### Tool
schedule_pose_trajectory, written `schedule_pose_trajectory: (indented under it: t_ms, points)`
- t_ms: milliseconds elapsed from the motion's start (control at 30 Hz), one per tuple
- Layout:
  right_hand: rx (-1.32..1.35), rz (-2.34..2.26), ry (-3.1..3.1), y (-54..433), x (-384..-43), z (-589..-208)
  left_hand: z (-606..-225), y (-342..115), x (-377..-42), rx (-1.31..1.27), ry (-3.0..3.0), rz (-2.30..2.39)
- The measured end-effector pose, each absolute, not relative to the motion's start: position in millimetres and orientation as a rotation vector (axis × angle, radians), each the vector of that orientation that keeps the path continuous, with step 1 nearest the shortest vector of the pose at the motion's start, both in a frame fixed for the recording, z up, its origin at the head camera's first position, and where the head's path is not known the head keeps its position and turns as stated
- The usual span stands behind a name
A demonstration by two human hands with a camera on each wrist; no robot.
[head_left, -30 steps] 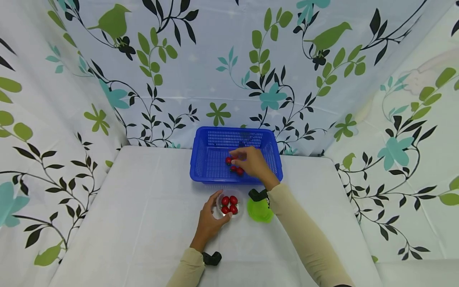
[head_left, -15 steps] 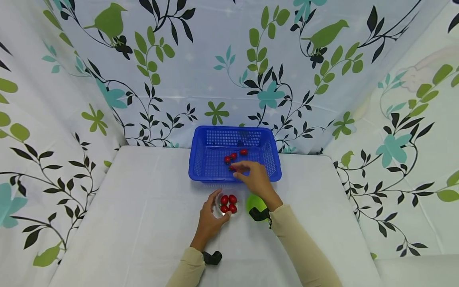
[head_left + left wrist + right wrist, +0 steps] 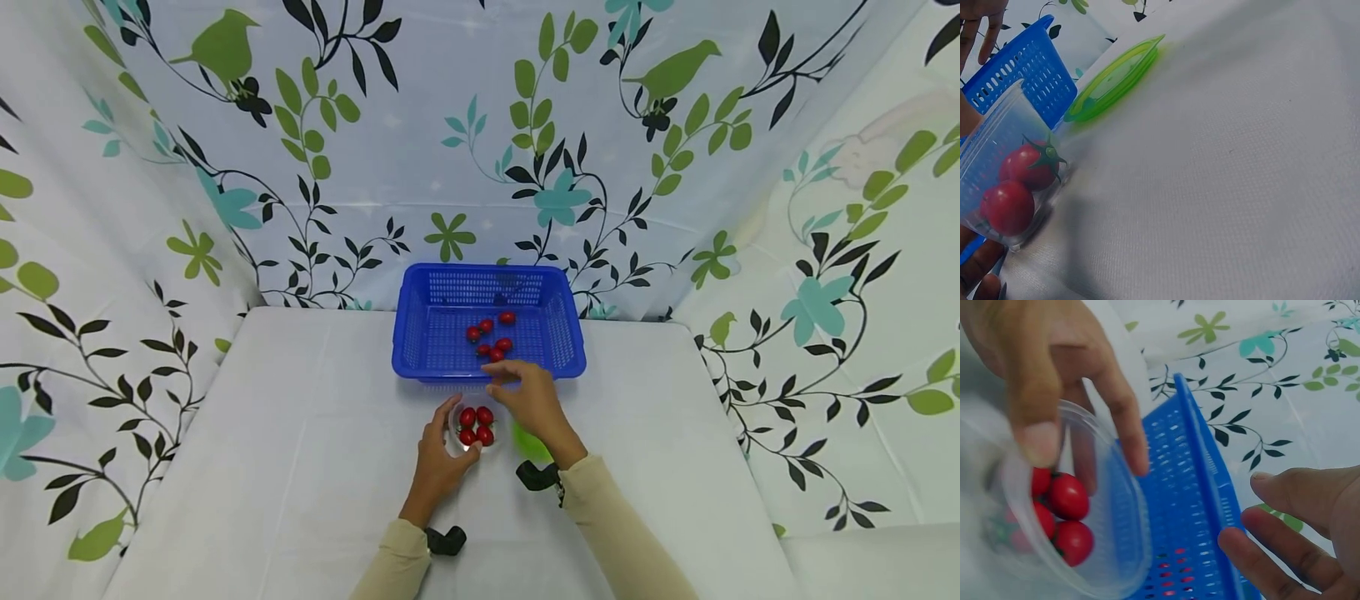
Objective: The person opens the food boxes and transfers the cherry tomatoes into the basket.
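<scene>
My left hand grips a small clear plastic tub, thumb at the near rim and fingers round the far side. Several red cherry tomatoes lie inside it, one showing a green stem in the left wrist view. Over the front rim of the blue mesh basket is my right hand, fingers loosely bent with nothing between them. More cherry tomatoes are scattered on the basket's floor, mostly toward its right half.
A bright green lid lies on the table right of the tub, partly hidden under my right hand. White cloth covers the table. Behind the basket hangs a leaf-and-bird patterned curtain.
My right hand has drawn back from inside the basket toward its front rim, uncovering tomatoes on the basket floor. The left hand keeps its grip on the tub.
</scene>
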State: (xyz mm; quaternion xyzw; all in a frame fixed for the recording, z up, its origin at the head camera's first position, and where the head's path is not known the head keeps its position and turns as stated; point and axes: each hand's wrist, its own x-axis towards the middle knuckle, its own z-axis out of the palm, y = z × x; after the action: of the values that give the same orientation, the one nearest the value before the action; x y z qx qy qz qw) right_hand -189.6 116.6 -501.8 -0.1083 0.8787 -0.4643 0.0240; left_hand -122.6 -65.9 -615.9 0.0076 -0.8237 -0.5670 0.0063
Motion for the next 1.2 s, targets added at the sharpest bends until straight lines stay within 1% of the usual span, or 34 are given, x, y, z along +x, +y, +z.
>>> schedule_pose_trajectory:
  t_ms: [433, 733, 967, 1200]
  points:
    - [-0.298, -1.437, 2.704, 107.3, -169.1, -526.3, -614.8, -68.3, -124.2, 0.030, -2.592, -1.766]
    - [-0.279, -1.367, 2.716, 102.3, -161.5, -539.7, -611.3, -67.5, -122.9, 0.031, -2.579, -1.787]
    - [-0.283, -1.248, 2.817, 95.1, -159.6, -546.4, -612.7, -66.9, -124.1, 0.025, -2.583, -1.772]
    - [-0.381, -1.004, 2.971, 86.9, -157.2, -549.8, -612.6, -66.8, -123.8, 0.029, -2.586, -1.774]
